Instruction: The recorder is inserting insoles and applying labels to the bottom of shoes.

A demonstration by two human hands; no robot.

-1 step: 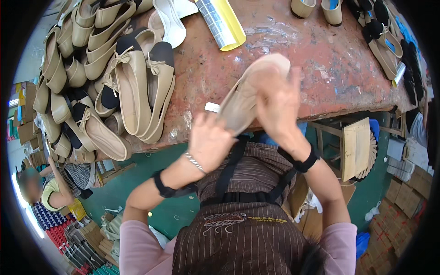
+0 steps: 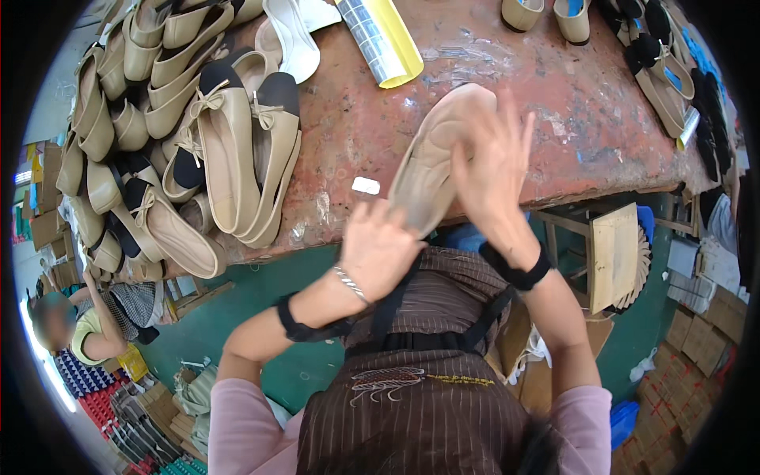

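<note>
Above the table's near edge, a beige flat shoe [image 2: 430, 154] is held slanted, with its pale insole facing up and its wide rounded end away from me. My left hand [image 2: 381, 241] is closed around the shoe's near end, and its fingers hide that part. Over the far right side of the insole lies my right hand [image 2: 492, 162], fingers stretched apart and slightly blurred. I cannot tell how firmly it touches. A small white label [image 2: 366, 185] lies on the table just left of the shoe.
Beige flats with black toes and bows [image 2: 226, 154] are heaped on the left of the worn red table [image 2: 586, 150]. At the back stand a yellow-edged roll of silvery sheets [image 2: 382, 43] and white insoles [image 2: 291, 39]. More shoes [image 2: 665, 87] sit far right. A wooden stool [image 2: 613, 257] is below.
The shoe and my left hand have moved slightly right, leaving more of the white label uncovered. My right hand's fingers are spread wider and reach a little higher.
</note>
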